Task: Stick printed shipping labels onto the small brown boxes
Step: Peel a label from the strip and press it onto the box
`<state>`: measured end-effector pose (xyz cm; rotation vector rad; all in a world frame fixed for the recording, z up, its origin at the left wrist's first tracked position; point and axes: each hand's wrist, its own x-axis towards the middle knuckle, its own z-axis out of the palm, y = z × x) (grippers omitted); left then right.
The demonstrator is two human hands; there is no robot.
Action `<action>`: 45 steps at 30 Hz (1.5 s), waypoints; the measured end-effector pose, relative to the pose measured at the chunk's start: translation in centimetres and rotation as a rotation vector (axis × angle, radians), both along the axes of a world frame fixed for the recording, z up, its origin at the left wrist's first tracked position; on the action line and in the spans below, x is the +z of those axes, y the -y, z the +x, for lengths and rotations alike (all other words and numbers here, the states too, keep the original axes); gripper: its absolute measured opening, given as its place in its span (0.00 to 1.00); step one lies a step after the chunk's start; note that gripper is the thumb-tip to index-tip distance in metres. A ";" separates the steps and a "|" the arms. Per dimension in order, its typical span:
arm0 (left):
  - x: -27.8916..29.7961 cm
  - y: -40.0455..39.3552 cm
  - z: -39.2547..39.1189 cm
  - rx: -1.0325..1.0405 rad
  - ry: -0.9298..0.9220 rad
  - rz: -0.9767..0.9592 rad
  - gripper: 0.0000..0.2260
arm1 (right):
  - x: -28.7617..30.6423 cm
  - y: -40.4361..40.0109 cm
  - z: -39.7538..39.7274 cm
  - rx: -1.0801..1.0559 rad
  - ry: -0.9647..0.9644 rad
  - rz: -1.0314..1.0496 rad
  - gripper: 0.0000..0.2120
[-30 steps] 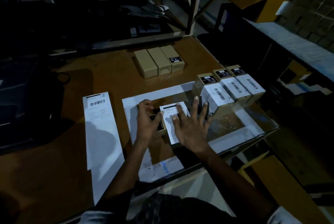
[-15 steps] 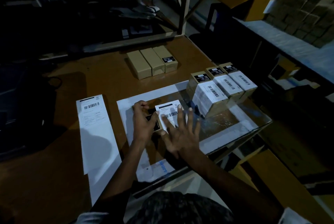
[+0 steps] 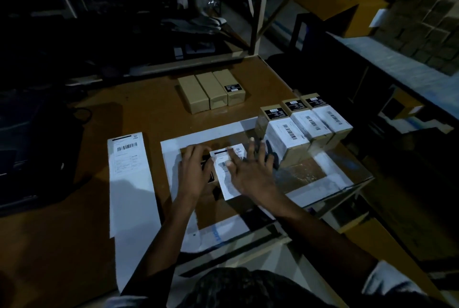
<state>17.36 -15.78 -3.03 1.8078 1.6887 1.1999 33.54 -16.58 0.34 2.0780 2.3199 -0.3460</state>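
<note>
Brown labelled boxes [image 3: 308,131] fill the desk's right edge, three [image 3: 211,90] wait bare, the left hand [image 3: 195,174] clasps a fourth box [image 3: 207,171], and the right hand [image 3: 250,173] presses its label [image 3: 227,183] with a released grip.

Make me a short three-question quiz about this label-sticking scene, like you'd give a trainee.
1. True or false: the right hand lies flat with spread fingers on the white shipping label.
2. How many boxes in the row of three labelled boxes beside that hand carry white labels?
A one
B three
C five
3. Fill in: the left hand steadies the box being labelled; the label strip lies to its ____.

Key: 1 true; 2 B; 3 left.
</note>
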 end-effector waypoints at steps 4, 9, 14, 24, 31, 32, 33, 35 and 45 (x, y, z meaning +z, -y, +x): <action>0.8 -0.7 0.6 0.067 -0.204 -0.033 0.10 | 1.6 -2.7 1.7 0.046 -0.208 0.271 0.15; 2.4 -1.5 1.8 -0.025 -0.239 0.004 0.10 | 1.6 -4.4 2.0 0.242 -0.455 0.161 0.09; 1.7 -1.3 2.3 0.002 -0.188 -0.028 0.13 | 0.4 -5.5 2.7 0.274 -0.543 0.063 0.08; 1.1 -1.6 1.2 0.189 -0.393 -0.204 0.15 | 1.2 -7.9 3.8 0.127 -0.282 -0.090 0.14; 0.5 -1.8 0.7 0.030 -0.318 -0.098 0.07 | 0.6 -7.3 2.0 0.249 -0.524 -0.205 0.08; 0.7 -1.8 0.7 0.043 -0.321 -0.086 0.08 | 0.8 -7.4 2.2 0.221 -0.521 -0.216 0.09; 0.7 -1.9 0.7 0.065 -0.325 -0.098 0.09 | 0.9 -7.9 2.6 0.192 -0.486 -0.231 0.11; 0.1 -2.0 0.4 0.122 -0.350 -0.152 0.16 | 1.6 -8.7 3.5 0.149 -0.361 -0.248 0.16; 0.8 -3.3 0.2 -0.062 -0.386 -0.156 0.06 | 2.0 -8.0 2.2 0.253 -0.482 -0.311 0.08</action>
